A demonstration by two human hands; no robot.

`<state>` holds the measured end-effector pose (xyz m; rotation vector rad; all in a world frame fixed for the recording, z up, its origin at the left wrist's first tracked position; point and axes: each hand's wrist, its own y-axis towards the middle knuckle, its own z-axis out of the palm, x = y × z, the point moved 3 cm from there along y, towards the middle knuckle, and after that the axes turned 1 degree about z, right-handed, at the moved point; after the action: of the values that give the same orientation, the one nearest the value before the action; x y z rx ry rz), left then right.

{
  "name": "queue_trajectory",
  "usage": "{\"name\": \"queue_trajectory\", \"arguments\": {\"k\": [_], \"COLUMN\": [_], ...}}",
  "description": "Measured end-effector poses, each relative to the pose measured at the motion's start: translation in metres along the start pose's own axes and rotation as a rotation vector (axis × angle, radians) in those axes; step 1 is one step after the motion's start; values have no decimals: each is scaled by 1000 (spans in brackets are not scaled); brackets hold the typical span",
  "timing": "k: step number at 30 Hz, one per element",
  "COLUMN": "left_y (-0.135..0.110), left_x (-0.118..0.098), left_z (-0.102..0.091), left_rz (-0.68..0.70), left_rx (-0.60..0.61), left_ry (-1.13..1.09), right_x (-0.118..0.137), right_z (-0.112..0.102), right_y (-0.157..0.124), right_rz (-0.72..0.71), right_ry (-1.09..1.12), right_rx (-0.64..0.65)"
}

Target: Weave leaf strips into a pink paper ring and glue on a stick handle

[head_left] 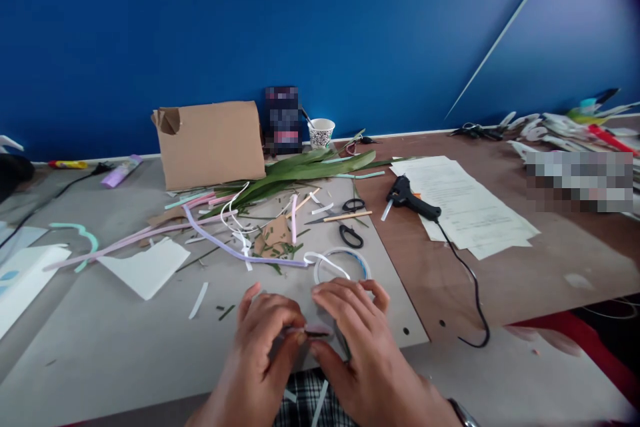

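Observation:
Near the table's front edge, my left hand (pixel 267 337) pinches a small pale pink piece with a dark edge (pixel 320 331) between thumb and fingers. My right hand (pixel 353 327) is curled around its other end, thumb close beneath it. The fingers cover most of this piece, so its exact kind cannot be made out. Just beyond my right hand lies a white ring-shaped tape roll (pixel 367 267). Black-handled scissors (pixel 351 237) and a thin wooden stick (pixel 349 216) are farther back. A lilac pipe cleaner (pixel 215 247) stretches across the table toward the roll.
A black glue gun (pixel 417 205) rests on printed sheets (pixel 470 213), its cord trailing forward. Long green leaves (pixel 310 170) lie before a cardboard piece (pixel 213 147) and a patterned paper cup (pixel 321 133). Cut white paper (pixel 147 267) and green clippings (pixel 227 311) are scattered leftward.

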<state>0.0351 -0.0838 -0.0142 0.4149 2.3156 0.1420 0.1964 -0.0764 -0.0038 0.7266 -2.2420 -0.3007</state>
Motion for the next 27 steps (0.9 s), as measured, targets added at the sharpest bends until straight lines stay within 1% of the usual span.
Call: {"name": "queue_trajectory", "arguments": {"k": [2,4,9,13,19,21,23,25,27], "left_y": [0,0,-2,-4,-6,-6,-5,-3,-2], "left_x": [-1,-3,-8,-7,-8,-9,-10,-12,-13], "left_z": [0,0,-1,-1,0,1,1,1,1], "left_rz": [20,46,63,122,232,232,217,214,218], "left_rx": [-9,-9,-55,-55,-98,-97,-104,-107,-104], "left_ry": [20,35,47,81,12,-4,-13,-24,-34], "right_x": [-2,-3,-3,-2,3,5,5,1,-10], "right_z": [-3,-5,-3,-2,-3,-4,-6,-11,-20], "right_y": [-1,-2,-4,-3,-2,-3,-5,-6,-5], "right_rz": [9,20,15,-1,-7,-7,1,35,98], "right_ry": [14,23,63,77,46,34,45,73,78], "right_rx": [35,31,-60,-112,-119,-119,-92,-58,-68]}}
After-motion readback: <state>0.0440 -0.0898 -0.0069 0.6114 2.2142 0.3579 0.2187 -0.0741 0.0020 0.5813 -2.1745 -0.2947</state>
